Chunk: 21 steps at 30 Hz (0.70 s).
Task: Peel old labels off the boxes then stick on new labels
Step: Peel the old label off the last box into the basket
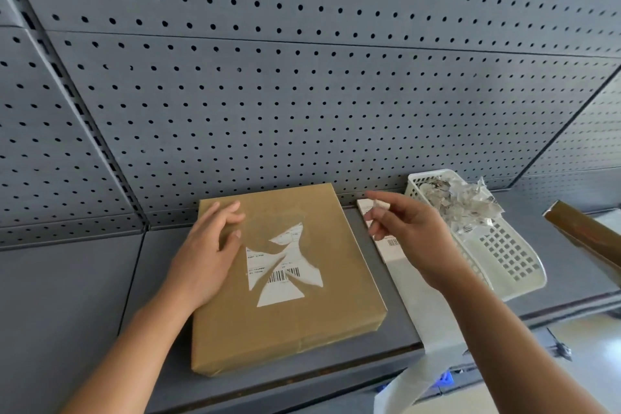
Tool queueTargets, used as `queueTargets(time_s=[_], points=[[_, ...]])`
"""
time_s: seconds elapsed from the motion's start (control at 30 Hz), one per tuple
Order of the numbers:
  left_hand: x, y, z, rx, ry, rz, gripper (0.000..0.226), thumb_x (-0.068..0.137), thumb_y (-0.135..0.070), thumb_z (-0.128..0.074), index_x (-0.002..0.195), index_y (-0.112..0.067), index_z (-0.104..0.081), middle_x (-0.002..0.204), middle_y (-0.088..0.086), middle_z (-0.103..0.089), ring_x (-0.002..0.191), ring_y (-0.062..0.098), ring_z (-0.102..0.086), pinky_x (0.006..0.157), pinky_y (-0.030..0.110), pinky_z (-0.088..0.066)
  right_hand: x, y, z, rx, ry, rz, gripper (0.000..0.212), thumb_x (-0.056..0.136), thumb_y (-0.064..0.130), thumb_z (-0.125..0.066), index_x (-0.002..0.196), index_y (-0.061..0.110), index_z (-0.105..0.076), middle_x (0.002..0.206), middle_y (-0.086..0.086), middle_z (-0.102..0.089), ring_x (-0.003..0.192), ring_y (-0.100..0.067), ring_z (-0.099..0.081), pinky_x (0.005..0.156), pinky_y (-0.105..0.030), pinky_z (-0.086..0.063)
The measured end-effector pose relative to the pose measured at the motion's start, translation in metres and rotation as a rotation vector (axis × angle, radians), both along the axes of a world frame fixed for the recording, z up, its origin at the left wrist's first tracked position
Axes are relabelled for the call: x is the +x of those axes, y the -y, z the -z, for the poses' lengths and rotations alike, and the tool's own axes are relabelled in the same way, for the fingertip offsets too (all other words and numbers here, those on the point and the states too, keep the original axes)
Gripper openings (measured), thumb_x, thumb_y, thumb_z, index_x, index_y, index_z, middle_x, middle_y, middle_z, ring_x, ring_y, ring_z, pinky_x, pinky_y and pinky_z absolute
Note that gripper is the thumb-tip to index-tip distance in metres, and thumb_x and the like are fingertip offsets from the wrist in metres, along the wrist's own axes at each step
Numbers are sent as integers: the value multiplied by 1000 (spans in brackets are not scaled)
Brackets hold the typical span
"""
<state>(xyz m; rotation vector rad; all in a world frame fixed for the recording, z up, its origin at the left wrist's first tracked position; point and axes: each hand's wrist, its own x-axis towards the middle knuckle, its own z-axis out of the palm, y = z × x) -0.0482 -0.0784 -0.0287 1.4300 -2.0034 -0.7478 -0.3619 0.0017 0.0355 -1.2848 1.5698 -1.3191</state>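
Note:
A flat brown cardboard box (302,312) lies on the grey shelf (67,296). A torn white label (285,272) with a barcode clings to its top, with parts of it ripped away. My left hand (208,255) rests flat on the box's upper left, its fingers straight. Raised to the right of the box, my right hand (406,232) pinches a small torn label scrap (378,205) between thumb and fingertips.
A white plastic basket (504,255) at the right holds several crumpled label scraps (460,202). A strip of new labels (393,245) lies between box and basket and hangs over the shelf edge. Grey pegboard (302,77) stands behind. Another brown box (588,235) pokes in at far right.

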Motion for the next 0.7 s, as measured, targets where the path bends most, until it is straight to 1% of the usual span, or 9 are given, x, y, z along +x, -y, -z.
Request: queueTargets(time_s=[0.07, 0.13, 0.2, 0.27, 0.37, 0.43, 0.5, 0.53, 0.7], points=[[0, 0, 0, -4, 2, -1, 27, 105, -35, -45, 131, -39, -53, 155, -34, -30, 148, -13, -6, 119, 42, -21, -8, -4, -1, -14, 21, 38, 19, 98, 3, -58, 117, 6, -61, 85, -15, -73, 68, -26, -68, 65, -28, -55], [-1, 0, -1, -10, 7, 3, 26, 105, -35, -45, 129, -39, -54, 154, -35, -30, 148, -12, -7, 119, 42, -20, -18, -8, -2, -15, 53, 89, 10, 99, 5, -57, 107, 1, -54, 85, -16, -74, 69, -31, -70, 62, -33, -56], [-1, 0, -1, -13, 7, 8, 26, 105, -35, -45, 129, -40, -54, 154, -35, -30, 148, -13, -7, 118, 41, -20, -28, -12, -2, -12, 48, 149, 9, 99, 6, -58, 101, -2, -55, 88, -16, -75, 73, -32, -72, 64, -35, -58], [-1, 0, -1, -15, 6, 12, 25, 105, -34, -45, 128, -40, -53, 154, -35, -31, 148, -14, -7, 116, 38, -20, -39, -16, -2, -13, -5, 211, 10, 97, 9, -62, 100, -1, -62, 90, -12, -75, 78, -29, -73, 65, -34, -59], [-1, 0, -2, -18, 6, 12, 26, 105, -33, -45, 129, -40, -54, 154, -35, -31, 147, -14, -7, 115, 36, -19, -58, -23, -5, -27, -159, 321, 12, 96, 20, -65, 97, 10, -71, 93, -5, -73, 84, -17, -72, 68, -28, -60], [-2, -1, -3, -16, -4, 10, 25, 105, -32, -46, 128, -40, -54, 154, -34, -32, 147, -14, -8, 114, 32, -18, -74, -26, -6, -40, -335, 433, 12, 96, 25, -66, 98, 15, -73, 97, -1, -70, 86, -15, -68, 71, -28, -56], [-2, -1, -4, -16, -10, 9, 26, 105, -31, -46, 128, -39, -54, 154, -34, -33, 147, -13, -9, 113, 30, -18, -92, -27, -6, -26, -509, 529, 14, 95, 29, -65, 97, 18, -74, 98, 1, -66, 87, -17, -64, 77, -33, -51], [-2, -2, -4, -17, -9, 10, 26, 105, -31, -46, 128, -40, -54, 154, -34, -33, 147, -13, -9, 113, 31, -18, -100, -28, -6, -12, -555, 558, 14, 96, 29, -65, 98, 18, -74, 95, 0, -67, 86, -19, -64, 78, -35, -51], [-2, -1, -4, -24, -10, 13, 26, 105, -31, -46, 128, -40, -55, 154, -33, -34, 148, -13, -9, 113, 32, -18, -134, -32, -3, 88, -685, 647, 11, 95, 25, -66, 98, 16, -72, 82, 3, -69, 79, -22, -65, 80, -44, -56]])
